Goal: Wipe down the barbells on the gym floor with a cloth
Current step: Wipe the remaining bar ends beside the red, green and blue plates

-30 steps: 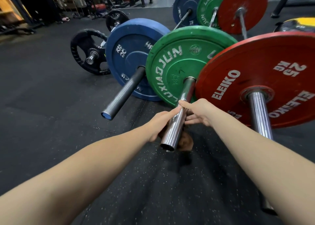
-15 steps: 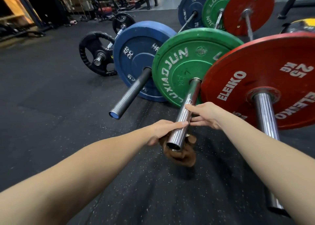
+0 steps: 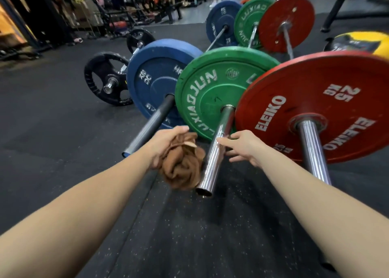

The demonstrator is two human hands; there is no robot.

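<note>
Three barbells lie side by side on the black gym floor. The middle one has a chrome sleeve (image 3: 214, 153) sticking out of a green plate (image 3: 212, 88). My left hand (image 3: 166, 145) grips a bunched brown cloth (image 3: 182, 166) just left of that sleeve, off the metal. My right hand (image 3: 242, 147) hovers at the sleeve's right side with fingers spread, fingertips near the chrome. A dark sleeve (image 3: 149, 128) of the blue-plate barbell (image 3: 155, 82) is further left. The red-plate barbell (image 3: 328, 109) and its chrome sleeve (image 3: 311, 149) are to the right.
A black plate (image 3: 105, 79) on a smaller bar stands at far left. The barbells' far plates (image 3: 286, 23) rise behind. A yellow and black ball (image 3: 357, 42) sits at far right. Racks, benches and people's legs fill the back.
My left hand has pulled the cloth off the chrome sleeve's end and out to the left. My right hand has let go of the sleeve and opened beside it.
</note>
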